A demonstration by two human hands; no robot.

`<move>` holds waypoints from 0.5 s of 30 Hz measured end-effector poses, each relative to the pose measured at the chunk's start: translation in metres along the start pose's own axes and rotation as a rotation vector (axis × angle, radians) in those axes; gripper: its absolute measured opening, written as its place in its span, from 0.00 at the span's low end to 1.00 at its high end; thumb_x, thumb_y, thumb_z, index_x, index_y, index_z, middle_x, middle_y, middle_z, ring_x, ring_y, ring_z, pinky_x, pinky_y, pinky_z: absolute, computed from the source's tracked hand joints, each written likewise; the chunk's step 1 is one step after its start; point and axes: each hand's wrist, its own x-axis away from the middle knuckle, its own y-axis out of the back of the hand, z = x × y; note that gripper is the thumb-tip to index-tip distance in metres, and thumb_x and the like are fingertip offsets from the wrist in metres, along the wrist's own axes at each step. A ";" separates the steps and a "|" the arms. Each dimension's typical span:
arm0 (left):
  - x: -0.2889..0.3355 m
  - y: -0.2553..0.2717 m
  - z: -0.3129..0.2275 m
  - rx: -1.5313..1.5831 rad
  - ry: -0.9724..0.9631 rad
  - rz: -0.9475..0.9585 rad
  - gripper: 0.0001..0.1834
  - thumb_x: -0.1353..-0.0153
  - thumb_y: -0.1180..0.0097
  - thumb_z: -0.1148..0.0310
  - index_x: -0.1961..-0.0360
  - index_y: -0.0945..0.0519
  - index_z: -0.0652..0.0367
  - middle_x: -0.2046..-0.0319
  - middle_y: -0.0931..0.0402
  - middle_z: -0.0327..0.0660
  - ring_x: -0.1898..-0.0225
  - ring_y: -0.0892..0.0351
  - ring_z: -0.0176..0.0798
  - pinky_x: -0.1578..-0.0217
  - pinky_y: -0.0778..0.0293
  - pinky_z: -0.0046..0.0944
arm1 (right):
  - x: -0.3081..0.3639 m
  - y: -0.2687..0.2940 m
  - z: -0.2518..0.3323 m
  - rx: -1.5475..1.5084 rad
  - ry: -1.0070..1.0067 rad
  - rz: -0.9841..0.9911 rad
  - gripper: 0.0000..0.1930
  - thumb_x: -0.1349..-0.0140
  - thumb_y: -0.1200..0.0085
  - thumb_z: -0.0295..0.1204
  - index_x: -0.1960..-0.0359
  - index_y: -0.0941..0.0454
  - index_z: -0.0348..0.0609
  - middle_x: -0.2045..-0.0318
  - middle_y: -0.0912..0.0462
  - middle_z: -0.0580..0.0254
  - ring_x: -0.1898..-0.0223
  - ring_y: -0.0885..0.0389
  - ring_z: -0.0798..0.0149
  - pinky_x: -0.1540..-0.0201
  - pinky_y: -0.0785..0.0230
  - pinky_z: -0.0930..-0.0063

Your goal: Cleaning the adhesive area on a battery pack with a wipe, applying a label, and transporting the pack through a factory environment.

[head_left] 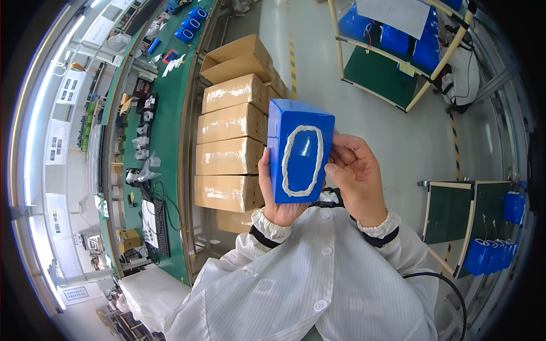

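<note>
A blue, shrink-wrapped battery pack (304, 152) is held up in front of my chest, slightly tilted. A raised white bead of sealant (286, 162) forms a long closed oval on the face turned towards me. My left hand (278, 202) grips the pack from below and the left, its fingers partly hidden behind it. At the pack's right edge is my right hand (361, 176), with curled fingers and the thumb tip against the edge near the bead. Some of its fingertips are hidden by the pack.
Cardboard boxes (230, 156) are stacked left of my hands, an open one (239, 59) at the far end. Beyond them runs a green workbench (173, 227) with a keyboard (161, 227) and similar blue packs (190, 24). Racks with blue packs (480, 256) stand at right.
</note>
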 end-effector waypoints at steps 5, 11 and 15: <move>-0.003 0.008 -0.006 0.082 0.053 0.032 0.38 0.32 0.55 0.34 0.35 0.30 0.54 0.43 0.24 0.47 0.46 0.21 0.50 0.49 0.20 0.53 | 0.000 -0.003 -0.003 -0.018 0.003 -0.004 0.22 0.34 0.51 0.11 0.38 0.34 0.31 0.29 0.35 0.42 0.30 0.31 0.55 0.27 0.38 0.62; -0.005 0.009 -0.007 0.058 0.036 0.011 0.39 0.32 0.55 0.34 0.34 0.31 0.54 0.43 0.24 0.48 0.46 0.21 0.50 0.48 0.21 0.54 | 0.000 -0.005 -0.006 -0.016 -0.028 -0.044 0.22 0.35 0.52 0.10 0.39 0.33 0.31 0.30 0.33 0.42 0.31 0.29 0.55 0.28 0.37 0.62; -0.006 0.012 -0.009 0.056 0.050 0.022 0.39 0.32 0.55 0.34 0.33 0.31 0.55 0.43 0.24 0.49 0.47 0.21 0.51 0.49 0.21 0.54 | 0.001 -0.008 -0.005 -0.049 -0.049 -0.078 0.22 0.34 0.52 0.10 0.39 0.32 0.31 0.30 0.33 0.42 0.31 0.29 0.55 0.28 0.36 0.62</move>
